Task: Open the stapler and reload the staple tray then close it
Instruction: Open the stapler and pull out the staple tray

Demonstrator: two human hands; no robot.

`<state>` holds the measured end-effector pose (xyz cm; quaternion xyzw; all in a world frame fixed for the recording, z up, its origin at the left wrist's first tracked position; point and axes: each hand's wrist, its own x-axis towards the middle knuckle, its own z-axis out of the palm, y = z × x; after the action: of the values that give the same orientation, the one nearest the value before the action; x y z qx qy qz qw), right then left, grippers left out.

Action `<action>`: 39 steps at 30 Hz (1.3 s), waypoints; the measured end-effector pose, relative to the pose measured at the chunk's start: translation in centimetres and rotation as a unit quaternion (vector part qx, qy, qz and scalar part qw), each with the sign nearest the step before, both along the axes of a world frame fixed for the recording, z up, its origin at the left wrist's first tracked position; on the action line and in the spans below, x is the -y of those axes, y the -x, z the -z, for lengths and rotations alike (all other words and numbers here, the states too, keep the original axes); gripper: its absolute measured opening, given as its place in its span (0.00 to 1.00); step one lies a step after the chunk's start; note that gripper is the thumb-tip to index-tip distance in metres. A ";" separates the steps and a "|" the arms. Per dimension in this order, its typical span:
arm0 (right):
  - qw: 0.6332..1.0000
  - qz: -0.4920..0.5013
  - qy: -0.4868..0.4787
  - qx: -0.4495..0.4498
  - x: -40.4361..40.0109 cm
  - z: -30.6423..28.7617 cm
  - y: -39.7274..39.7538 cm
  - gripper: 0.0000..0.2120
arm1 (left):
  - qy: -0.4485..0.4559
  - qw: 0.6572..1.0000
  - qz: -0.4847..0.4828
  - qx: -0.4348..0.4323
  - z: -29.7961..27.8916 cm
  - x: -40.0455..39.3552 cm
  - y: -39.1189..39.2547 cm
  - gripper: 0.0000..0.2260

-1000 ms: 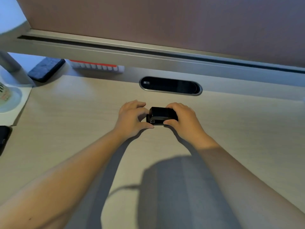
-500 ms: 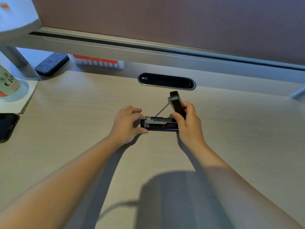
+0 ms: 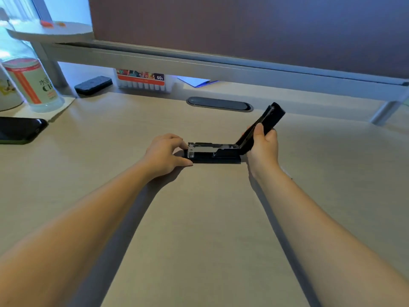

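A black stapler [image 3: 218, 157] lies flat on the pale wooden desk [image 3: 199, 229], its lid swung open. The metal staple tray [image 3: 212, 146] is exposed along the top of the base. The black lid [image 3: 271, 120] tilts up and back to the right, held between the thumb and fingers of my right hand [image 3: 263, 147]. My left hand [image 3: 166, 155] presses on the front left end of the stapler's base, thumb along its near side. I cannot tell whether staples lie in the tray.
A black phone [image 3: 18, 129] lies at the left edge. Behind it stand a labelled bottle [image 3: 33, 85], a dark eraser [image 3: 93, 85] and a marker box [image 3: 141, 82]. An oval cable port [image 3: 219, 104] sits behind the stapler, under a grey shelf rail [image 3: 221, 67].
The stapler went from closed to open: my right hand lifted the lid and swung it further back to the right. My left hand stayed on the base. The camera moved closer and lower.
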<state>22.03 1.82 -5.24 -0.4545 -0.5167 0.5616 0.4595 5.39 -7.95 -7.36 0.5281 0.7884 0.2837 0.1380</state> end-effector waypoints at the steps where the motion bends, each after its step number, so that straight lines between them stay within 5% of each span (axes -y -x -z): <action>1: 1.000 -0.002 0.005 -0.017 0.4 -0.1 -0.4 0.10 | -0.007 1.000 -0.004 -0.001 -0.1 0.5 -0.3 0.16; 9: 0.999 0.038 0.016 -0.019 2.8 -0.8 -3.8 0.13 | -0.011 0.998 -0.033 0.061 0.1 4.1 -3.3 0.09; 17: 0.999 0.018 0.026 -0.007 1.0 -0.3 -3.6 0.04 | -0.003 0.996 -0.080 -0.029 -0.3 4.0 -4.3 0.17; 19: 0.999 0.019 -0.006 0.041 0.4 -0.2 -3.4 0.03 | -0.007 0.996 -0.083 -0.039 -0.4 3.6 -4.3 0.18; 26: 0.973 0.050 -0.118 0.193 -0.3 -0.1 -5.4 0.23 | -0.002 0.995 -0.084 -0.055 -0.6 1.9 -4.1 0.18; 29: 0.925 0.036 -0.157 0.345 0.1 0.7 -7.3 0.32 | 0.001 0.995 -0.081 -0.051 -0.5 1.4 -4.1 0.18; 34: 0.833 0.039 -0.187 0.519 0.6 2.4 -9.6 0.25 | 0.008 0.996 -0.077 -0.047 -0.6 1.0 -4.2 0.19; 39: 0.859 0.034 -0.207 0.467 0.9 2.5 -9.6 0.13 | 0.010 0.996 -0.074 -0.046 -0.7 0.8 -4.3 0.20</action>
<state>31.64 0.94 -7.74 -0.5753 -0.7590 0.1476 0.2666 9.74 -8.79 -6.70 0.4799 0.8334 0.2605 0.0855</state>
